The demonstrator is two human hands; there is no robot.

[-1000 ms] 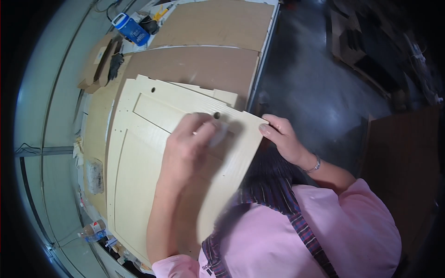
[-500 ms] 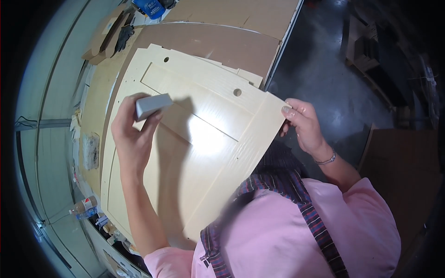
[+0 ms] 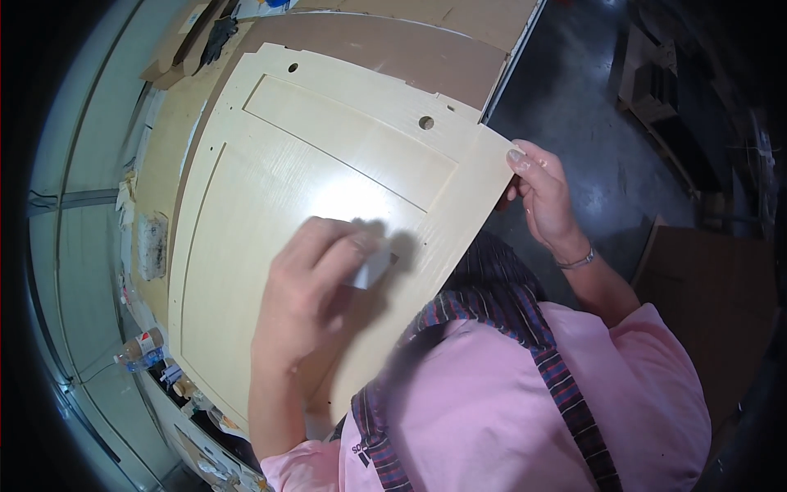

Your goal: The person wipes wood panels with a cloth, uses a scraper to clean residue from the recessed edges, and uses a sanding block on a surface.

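A pale cream panel [image 3: 254, 205] with grooved rectangular outlines and two round holes lies tilted in front of me, its lower edge close to my body. My left hand [image 3: 307, 279] grips a light grey sanding sponge [image 3: 375, 268] low over the panel's middle, blurred by motion. Whether the sponge touches the surface I cannot tell. At the panel's right corner, my right hand [image 3: 541, 193] pinches the edge, thumb on top and fingers underneath, partly hidden.
Brown board [image 3: 385, 49] covers the worktable beyond the panel. A dark glove [image 3: 217, 39] lies at the far left, and a plastic bottle [image 3: 141, 350] at the near left. Dark stacked pieces [image 3: 652, 90] stand on the floor at right, near a brown sheet [image 3: 709, 303].
My left hand has brought the sponge rightward and down, from raised over the panel's left side to its middle. The panel sits farther up in view; my right hand keeps its corner.
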